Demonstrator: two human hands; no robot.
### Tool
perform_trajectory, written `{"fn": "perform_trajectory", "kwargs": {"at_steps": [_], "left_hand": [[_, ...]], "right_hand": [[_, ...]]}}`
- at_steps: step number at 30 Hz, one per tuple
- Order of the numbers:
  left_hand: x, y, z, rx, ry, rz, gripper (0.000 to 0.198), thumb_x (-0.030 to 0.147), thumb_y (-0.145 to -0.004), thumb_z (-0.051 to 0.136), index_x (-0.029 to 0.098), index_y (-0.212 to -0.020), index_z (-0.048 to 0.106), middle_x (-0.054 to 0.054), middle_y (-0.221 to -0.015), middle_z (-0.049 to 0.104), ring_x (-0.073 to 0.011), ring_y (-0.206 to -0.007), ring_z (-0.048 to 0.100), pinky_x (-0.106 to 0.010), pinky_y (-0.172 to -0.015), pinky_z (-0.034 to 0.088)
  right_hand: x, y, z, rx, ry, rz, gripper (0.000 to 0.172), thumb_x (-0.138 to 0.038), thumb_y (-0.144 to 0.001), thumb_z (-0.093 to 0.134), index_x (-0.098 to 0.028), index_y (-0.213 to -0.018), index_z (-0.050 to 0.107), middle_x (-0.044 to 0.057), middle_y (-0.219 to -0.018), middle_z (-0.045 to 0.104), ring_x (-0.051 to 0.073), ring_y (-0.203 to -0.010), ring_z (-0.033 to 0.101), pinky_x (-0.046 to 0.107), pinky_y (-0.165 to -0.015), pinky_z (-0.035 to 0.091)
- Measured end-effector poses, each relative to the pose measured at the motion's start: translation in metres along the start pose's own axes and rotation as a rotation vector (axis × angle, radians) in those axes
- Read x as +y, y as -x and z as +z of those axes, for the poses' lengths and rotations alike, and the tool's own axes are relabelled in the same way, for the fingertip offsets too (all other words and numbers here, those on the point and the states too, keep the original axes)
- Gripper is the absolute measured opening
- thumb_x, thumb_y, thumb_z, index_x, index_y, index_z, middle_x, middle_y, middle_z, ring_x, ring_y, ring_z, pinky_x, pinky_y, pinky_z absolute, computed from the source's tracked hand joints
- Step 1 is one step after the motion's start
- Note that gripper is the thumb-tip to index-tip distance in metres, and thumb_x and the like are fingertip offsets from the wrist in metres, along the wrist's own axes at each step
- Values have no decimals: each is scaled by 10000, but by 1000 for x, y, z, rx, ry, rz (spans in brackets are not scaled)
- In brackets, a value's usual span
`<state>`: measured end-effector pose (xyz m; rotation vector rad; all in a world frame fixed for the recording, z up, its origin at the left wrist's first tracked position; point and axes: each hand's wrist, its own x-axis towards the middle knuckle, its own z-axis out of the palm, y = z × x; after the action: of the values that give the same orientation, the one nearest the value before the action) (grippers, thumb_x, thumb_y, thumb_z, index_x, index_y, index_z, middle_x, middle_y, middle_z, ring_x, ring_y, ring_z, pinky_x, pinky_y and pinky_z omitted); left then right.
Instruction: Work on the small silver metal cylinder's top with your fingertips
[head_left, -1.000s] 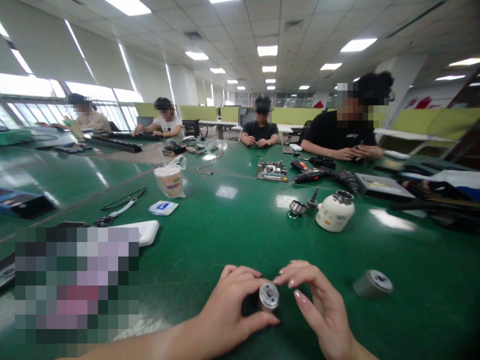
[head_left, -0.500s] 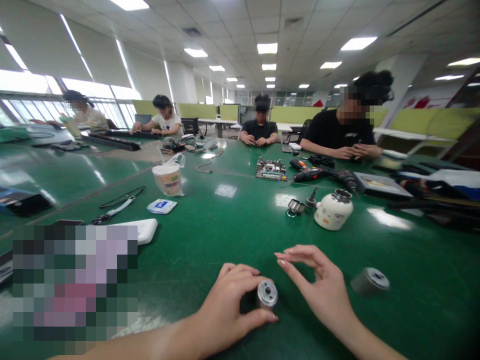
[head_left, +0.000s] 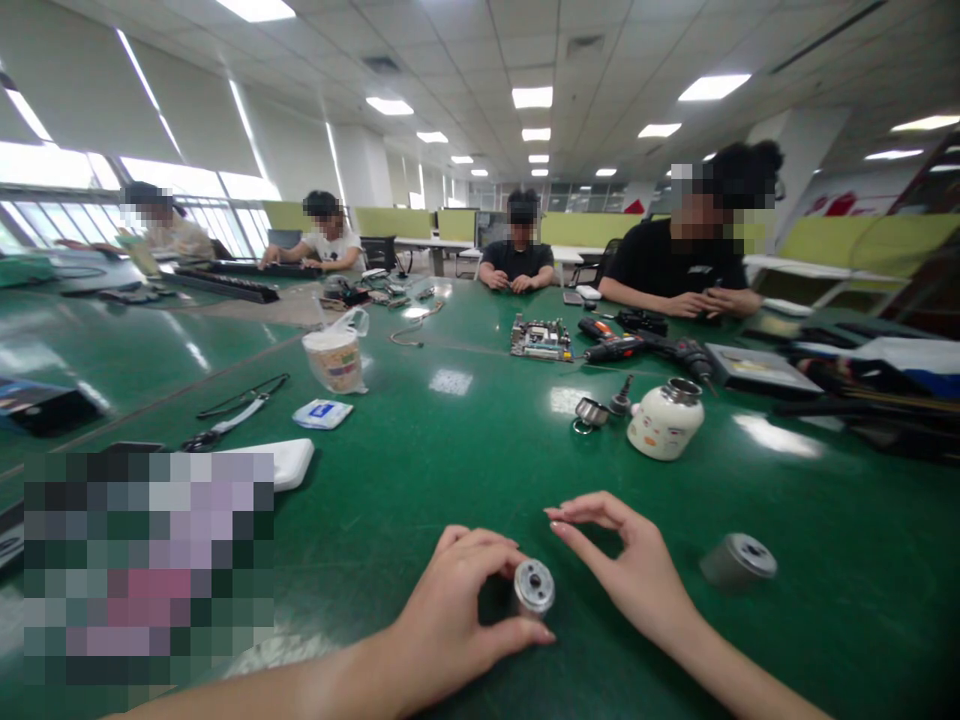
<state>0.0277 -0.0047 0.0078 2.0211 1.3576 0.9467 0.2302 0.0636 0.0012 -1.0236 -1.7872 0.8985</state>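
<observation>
My left hand [head_left: 457, 600] is closed round a small silver metal cylinder [head_left: 534, 587] with a hole in its round face, holding it just above the green table [head_left: 450, 450]. My right hand [head_left: 630, 570] hovers a little to the right of it, off the part, with thumb and fingers curved near each other and nothing between them. A second, larger grey metal cylinder [head_left: 737, 561] lies on its side on the table to the right of my right hand.
A white round bottle [head_left: 666, 422] with loose metal caps [head_left: 592, 412] stands beyond my hands. Farther back lie a power drill [head_left: 637, 347], a circuit board [head_left: 541, 339] and a bagged cup [head_left: 336, 357]. A white flat case [head_left: 289, 462] lies at left. Several people sit along the far side.
My right hand let go of the silver cylinder's face and drew back up and to the right. My left hand kept hold of the part in place.
</observation>
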Motion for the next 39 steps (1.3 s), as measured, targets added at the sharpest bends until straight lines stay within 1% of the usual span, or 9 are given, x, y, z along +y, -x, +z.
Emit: {"fn": "perform_trajectory", "kwargs": {"at_steps": [6, 10, 16, 20, 24, 27, 31, 34, 39], "left_hand": [[-1, 0, 0, -2, -3, 43, 399, 406, -679, 868, 209, -987, 709, -55, -1031, 737, -259, -978, 642, -368, -858, 436], [-1, -1, 0, 12, -12, 64, 431, 379, -674, 877, 207, -1030, 705, -60, -1029, 740, -260, -963, 646, -369, -847, 439], [-2, 0, 2, 13, -16, 68, 423, 375, -665, 884, 197, -1002, 699, -59, -1032, 739, -262, -967, 647, -370, -845, 434], [-2, 1, 2, 13, -16, 64, 416, 364, -676, 879, 207, -1014, 694, -52, -1034, 735, -257, -973, 645, -366, -852, 429], [0, 0, 0, -10, -25, 30, 385, 400, -679, 870, 215, -974, 705, -47, -1031, 736, -260, -985, 640, -366, -861, 425], [0, 1, -1, -6, -27, 26, 392, 409, -668, 874, 209, -960, 706, -52, -1038, 734, -261, -985, 638, -365, -859, 427], [-2, 0, 0, 0, -18, 47, 373, 384, -696, 862, 208, -982, 700, -48, -1046, 732, -256, -989, 637, -364, -860, 423], [-4, 0, 1, 9, -13, 54, 368, 381, -714, 849, 199, -995, 698, -53, -1043, 732, -253, -981, 639, -364, -854, 421], [-3, 1, 1, 5, -2, 45, 416, 404, -675, 872, 203, -995, 699, -54, -1037, 735, -256, -975, 640, -365, -857, 423]], "right_hand": [[-31, 17, 7, -24, -72, -160, 65, -213, -837, 696, -240, -787, 664, 27, -838, 763, 222, -909, 712, 368, -828, 560], [-31, 21, 10, -79, -39, -175, 90, -179, -839, 694, -246, -781, 675, 23, -842, 765, 218, -903, 700, 368, -820, 546], [-30, 21, 13, -36, -68, -220, 117, -152, -825, 709, -248, -782, 656, 10, -821, 756, 204, -873, 691, 354, -811, 534], [-30, 24, 15, -69, -31, -217, 105, -170, -833, 706, -244, -783, 650, 10, -838, 730, 191, -871, 687, 324, -790, 539], [-28, 25, 13, 87, -41, -184, 107, -240, -866, 671, -248, -894, 567, -29, -659, 635, 181, -735, 683, 314, -736, 546], [-28, 24, 10, 169, -25, -220, 104, -240, -882, 625, -250, -913, 525, -26, -674, 616, 183, -731, 678, 330, -769, 543], [-30, 25, 11, 84, 35, -245, 215, -237, -820, 682, -245, -1002, 569, 24, -822, 699, 215, -861, 699, 351, -820, 546], [-30, 27, 15, 0, 119, -225, 129, -229, -802, 709, -247, -917, 653, 48, -935, 728, 228, -933, 700, 373, -866, 533], [-28, 22, 15, 87, -50, -145, 222, -255, -789, 757, -250, -916, 576, 16, -783, 763, 224, -852, 739, 352, -801, 557]]}}
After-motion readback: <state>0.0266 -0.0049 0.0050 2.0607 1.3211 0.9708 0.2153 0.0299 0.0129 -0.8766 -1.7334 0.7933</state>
